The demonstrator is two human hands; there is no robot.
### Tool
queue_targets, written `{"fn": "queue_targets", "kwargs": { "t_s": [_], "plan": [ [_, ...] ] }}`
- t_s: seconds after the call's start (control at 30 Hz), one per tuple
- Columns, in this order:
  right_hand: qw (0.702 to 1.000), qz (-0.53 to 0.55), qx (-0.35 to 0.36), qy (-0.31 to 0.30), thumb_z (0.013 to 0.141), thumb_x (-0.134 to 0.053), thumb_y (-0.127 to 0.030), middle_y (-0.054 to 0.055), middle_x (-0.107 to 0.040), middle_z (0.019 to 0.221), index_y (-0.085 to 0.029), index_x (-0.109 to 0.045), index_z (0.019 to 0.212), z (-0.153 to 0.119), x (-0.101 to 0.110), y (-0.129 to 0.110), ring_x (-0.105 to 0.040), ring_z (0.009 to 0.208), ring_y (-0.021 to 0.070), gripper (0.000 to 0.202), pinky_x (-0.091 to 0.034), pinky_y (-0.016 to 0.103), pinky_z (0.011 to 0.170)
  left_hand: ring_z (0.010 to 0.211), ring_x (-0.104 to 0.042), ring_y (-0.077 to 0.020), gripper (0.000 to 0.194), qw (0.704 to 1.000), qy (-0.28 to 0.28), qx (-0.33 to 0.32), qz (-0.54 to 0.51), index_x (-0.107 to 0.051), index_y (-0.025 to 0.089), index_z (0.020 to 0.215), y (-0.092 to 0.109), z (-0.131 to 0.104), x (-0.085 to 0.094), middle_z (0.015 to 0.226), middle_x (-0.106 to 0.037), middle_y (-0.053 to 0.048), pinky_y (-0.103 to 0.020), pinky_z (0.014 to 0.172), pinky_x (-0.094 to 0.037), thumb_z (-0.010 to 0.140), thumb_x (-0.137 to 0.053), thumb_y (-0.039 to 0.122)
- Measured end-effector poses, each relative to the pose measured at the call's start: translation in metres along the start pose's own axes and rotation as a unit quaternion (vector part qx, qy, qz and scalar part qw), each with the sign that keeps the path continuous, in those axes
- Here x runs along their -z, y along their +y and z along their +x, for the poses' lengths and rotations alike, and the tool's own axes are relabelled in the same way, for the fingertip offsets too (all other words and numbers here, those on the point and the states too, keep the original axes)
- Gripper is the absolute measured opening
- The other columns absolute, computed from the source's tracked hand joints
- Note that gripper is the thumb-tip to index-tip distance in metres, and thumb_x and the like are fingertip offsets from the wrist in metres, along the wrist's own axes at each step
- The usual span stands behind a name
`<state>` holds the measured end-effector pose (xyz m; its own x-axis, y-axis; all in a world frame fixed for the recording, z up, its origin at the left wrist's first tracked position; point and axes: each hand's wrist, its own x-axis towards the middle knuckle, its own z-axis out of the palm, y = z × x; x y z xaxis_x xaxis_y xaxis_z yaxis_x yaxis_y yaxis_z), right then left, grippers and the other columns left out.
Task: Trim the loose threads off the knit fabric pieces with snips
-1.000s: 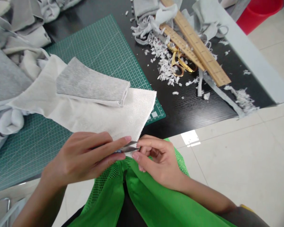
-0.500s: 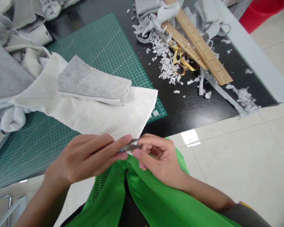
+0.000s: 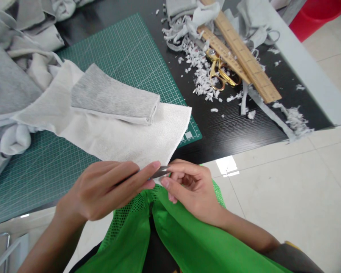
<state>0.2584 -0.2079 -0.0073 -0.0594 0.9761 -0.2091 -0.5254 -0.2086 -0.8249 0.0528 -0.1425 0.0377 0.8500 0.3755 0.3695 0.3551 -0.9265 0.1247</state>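
Note:
Closed around a small pair of metal snips (image 3: 160, 172), my left hand (image 3: 109, 189) is at the front edge of the table. The blades point right, toward the fingertips of my right hand (image 3: 191, 185). My right thumb and forefinger pinch a bit of white fabric at the blade tips; most of it is hidden by the fingers. Just beyond both hands lies a pale fabric piece (image 3: 125, 144), its curved end near my right hand. A folded grey fabric piece (image 3: 115, 94) rests on top of it.
Under the fabric is a green cutting mat (image 3: 136, 49). Grey fabric (image 3: 11, 79) is heaped at left. At the back right are wooden rulers (image 3: 244, 57), gold-handled scissors (image 3: 220, 76) and white scraps (image 3: 203, 72). A red bin (image 3: 315, 19) stands beyond the table.
The snips' blades, apart before, are now together near my right fingertips. Both hands have otherwise barely moved, and the view has shifted slightly.

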Motion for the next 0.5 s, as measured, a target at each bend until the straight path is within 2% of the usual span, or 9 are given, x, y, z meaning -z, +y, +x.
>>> {"fn": "queue_targets", "kwargs": {
  "t_s": [0.2,0.5],
  "plan": [
    [1.000,-0.010,-0.017,0.006,0.080,-0.076,-0.019,-0.005,-0.064,0.070,-0.023,-0.076,0.089,-0.0007,0.0000,-0.0001,-0.055,0.043,0.0039,0.010,-0.045,0.017,0.039,0.060,-0.062,-0.0113,0.042,1.000,-0.010,0.022,0.016,-0.061,0.014,0.136,0.0030,-0.0009,0.0008,0.080,-0.070,0.001,-0.028,0.054,-0.048,0.095,-0.070,0.016],
    [1.000,-0.019,0.003,0.003,0.081,-0.075,-0.019,-0.004,-0.065,0.073,-0.023,-0.077,0.091,-0.0006,0.0000,0.0019,-0.056,0.044,0.0038,0.011,-0.046,0.017,0.040,0.062,-0.060,-0.0118,0.038,1.000,-0.019,-0.011,0.009,-0.066,0.009,0.129,-0.0033,-0.0006,0.0055,0.084,-0.069,-0.002,-0.030,0.054,-0.046,0.092,-0.073,0.013]
  ]
}}
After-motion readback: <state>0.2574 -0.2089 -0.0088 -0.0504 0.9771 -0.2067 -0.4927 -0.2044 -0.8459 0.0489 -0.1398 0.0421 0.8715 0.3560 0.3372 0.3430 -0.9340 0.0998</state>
